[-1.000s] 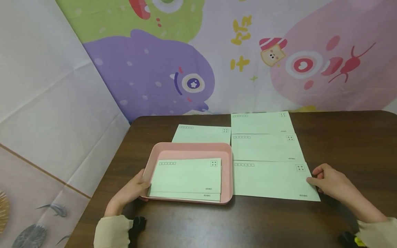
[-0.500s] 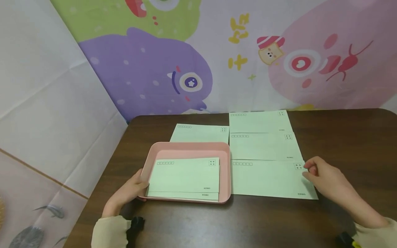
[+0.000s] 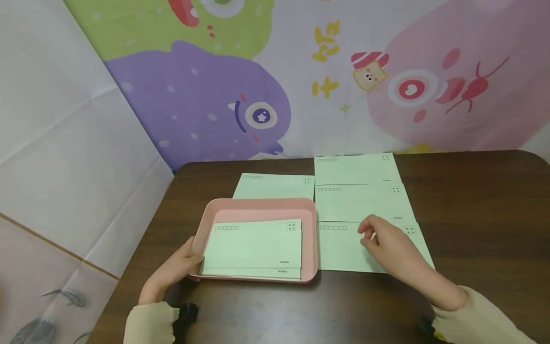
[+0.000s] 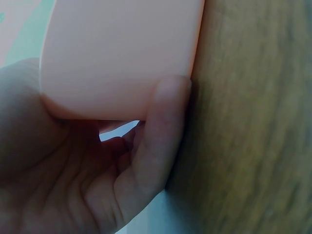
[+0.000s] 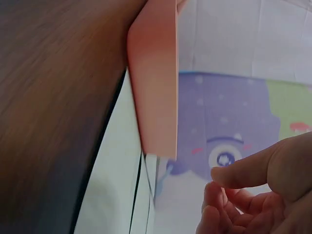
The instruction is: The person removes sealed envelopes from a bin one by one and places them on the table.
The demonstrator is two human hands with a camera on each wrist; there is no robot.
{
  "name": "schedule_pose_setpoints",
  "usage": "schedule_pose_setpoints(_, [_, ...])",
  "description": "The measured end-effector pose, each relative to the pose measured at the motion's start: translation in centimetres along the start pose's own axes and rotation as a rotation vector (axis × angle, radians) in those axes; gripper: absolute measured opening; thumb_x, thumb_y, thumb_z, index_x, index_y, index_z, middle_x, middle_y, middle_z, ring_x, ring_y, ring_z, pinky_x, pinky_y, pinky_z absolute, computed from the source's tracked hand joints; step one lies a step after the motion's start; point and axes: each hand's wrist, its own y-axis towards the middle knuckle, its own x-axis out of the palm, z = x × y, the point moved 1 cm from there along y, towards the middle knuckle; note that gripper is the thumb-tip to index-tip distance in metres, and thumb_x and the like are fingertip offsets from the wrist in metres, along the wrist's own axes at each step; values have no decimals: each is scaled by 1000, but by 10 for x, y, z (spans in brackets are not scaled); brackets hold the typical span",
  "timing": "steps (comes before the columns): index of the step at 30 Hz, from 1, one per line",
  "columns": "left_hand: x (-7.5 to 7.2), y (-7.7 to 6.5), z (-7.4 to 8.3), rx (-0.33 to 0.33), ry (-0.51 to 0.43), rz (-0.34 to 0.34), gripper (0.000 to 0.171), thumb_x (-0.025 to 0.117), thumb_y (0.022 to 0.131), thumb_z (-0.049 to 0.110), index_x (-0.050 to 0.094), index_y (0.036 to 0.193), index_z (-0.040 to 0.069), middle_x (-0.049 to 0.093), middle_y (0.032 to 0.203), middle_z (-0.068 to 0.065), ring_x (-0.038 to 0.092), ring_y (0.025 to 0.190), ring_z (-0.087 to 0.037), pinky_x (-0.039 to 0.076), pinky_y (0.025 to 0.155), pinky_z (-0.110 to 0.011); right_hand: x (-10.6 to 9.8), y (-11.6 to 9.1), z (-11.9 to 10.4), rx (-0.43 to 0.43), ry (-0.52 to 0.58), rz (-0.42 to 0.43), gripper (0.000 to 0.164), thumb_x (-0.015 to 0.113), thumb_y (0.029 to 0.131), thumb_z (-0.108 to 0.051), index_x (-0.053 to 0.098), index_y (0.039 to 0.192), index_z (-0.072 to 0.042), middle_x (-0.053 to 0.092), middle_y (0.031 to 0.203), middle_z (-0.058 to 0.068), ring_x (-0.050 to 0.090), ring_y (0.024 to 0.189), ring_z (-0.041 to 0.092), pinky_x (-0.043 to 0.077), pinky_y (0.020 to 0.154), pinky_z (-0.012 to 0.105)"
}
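Head view has the tray (image 3: 264, 204) flat on the table (image 3: 485, 215), its long axis running left to right. Inside it, toward its near side, lies a small stack (image 3: 253, 243) of envelopes, long edges nearly in line with the tray's, box row at the far left corner and stamp square at the far right.

Right of the tray, three more form a column, turned the same way: the near envelope (image 3: 339, 248), the middle envelope (image 3: 361, 203) and the far envelope (image 3: 354, 169). Beyond the tray, a fourth envelope (image 3: 275, 186) is partly hidden by its far rim.

At the tray's near left corner, the left hand (image 3: 174, 260) grips it, thumb over the rim. The right hand (image 3: 393, 243) is over the near envelope, right of the tray, fingers loosely bent, with nothing visible in its grasp.

Left wrist view adds what the tray mostly hides from above: a finger (image 4: 168, 107) pressed low against its outer wall. Right wrist view shows the right hand's palm side, the thumb (image 5: 243, 170) close to a fingertip; whether they touch I cannot tell.
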Motion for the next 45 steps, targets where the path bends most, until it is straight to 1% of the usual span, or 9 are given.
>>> schedule_pose_setpoints(8, [1, -2, 1, -17, 36, 14, 51, 40, 95, 9, 16, 138, -2, 46, 114, -24, 55, 85, -21, 51, 61, -37, 32, 22, -33, -91, -98, 10, 13, 63, 80, -5, 59, 91, -10, 55, 82, -1, 53, 74, 12, 42, 59, 27])
schedule_pose_setpoints(12, [1, -1, 1, -16, 45, 19, 51, 40, 95, 10, 16, 138, -1, 46, 115, -24, 54, 86, -21, 51, 61, -37, 45, 35, -42, -151, -165, 12, 16, 65, 78, -7, 63, 94, -10, 59, 87, 0, 55, 80, 17, 45, 68, 33])
schedule_pose_setpoints(16, [0, -1, 0, -21, 44, 26, 50, 41, 95, 11, 18, 138, 0, 46, 115, -23, 54, 87, -22, 51, 61, -36, 53, 46, -46, -222, -237, -32, 27, 67, 75, -12, 64, 102, -8, 61, 98, 3, 56, 89, 22, 43, 79, 42])
schedule_pose_setpoints(19, [-1, -2, 0, -25, 45, 26, 51, 42, 95, 11, 17, 138, 0, 44, 117, -23, 53, 89, -22, 51, 61, -36, 58, 55, -49, -278, -280, -80, 38, 70, 73, -20, 63, 108, -7, 61, 106, 4, 55, 96, 23, 41, 85, 45])
schedule_pose_setpoints(22, [-1, -2, 0, -27, 44, 26, 52, 42, 95, 12, 16, 139, 0, 43, 119, -23, 53, 90, -23, 51, 62, -36, 65, 63, -50, -306, -309, -130, 49, 73, 71, -31, 61, 112, -6, 61, 111, 4, 53, 104, 23, 37, 92, 46])
schedule_pose_setpoints(27, [0, -2, 0, -25, 48, 26, 52, 42, 95, 13, 17, 138, 0, 43, 119, -23, 54, 89, -23, 51, 61, -36, 76, 70, -52, -282, -338, -216, 69, 74, 66, -46, 56, 119, -5, 56, 118, 7, 44, 118, 23, 28, 100, 50])
schedule_pose_setpoints(31, [0, -2, 1, -28, 50, 24, 51, 42, 95, 12, 17, 138, 0, 45, 116, -23, 54, 88, -22, 51, 61, -36, 82, 72, -51, -262, -361, -267, 83, 74, 63, -54, 50, 125, -5, 52, 122, 8, 43, 118, 23, 25, 101, 51])
schedule_pose_setpoints(35, [-1, -2, 1, -30, 49, 26, 50, 41, 95, 11, 18, 137, -1, 46, 113, -22, 55, 84, -21, 51, 62, -36, 87, 72, -49, -260, -369, -287, 93, 74, 60, -58, 45, 131, -6, 49, 125, 9, 44, 118, 24, 24, 102, 52])
schedule_pose_setpoints(45, [-1, -1, 0, -12, 32, 11, 47, 41, 95, 10, 20, 135, -1, 46, 113, -23, 56, 83, -22, 51, 61, -37, 90, 71, -48, -259, -366, -281, 98, 76, 58, -57, 42, 133, -4, 47, 126, 10, 40, 120, 26, 21, 103, 53])
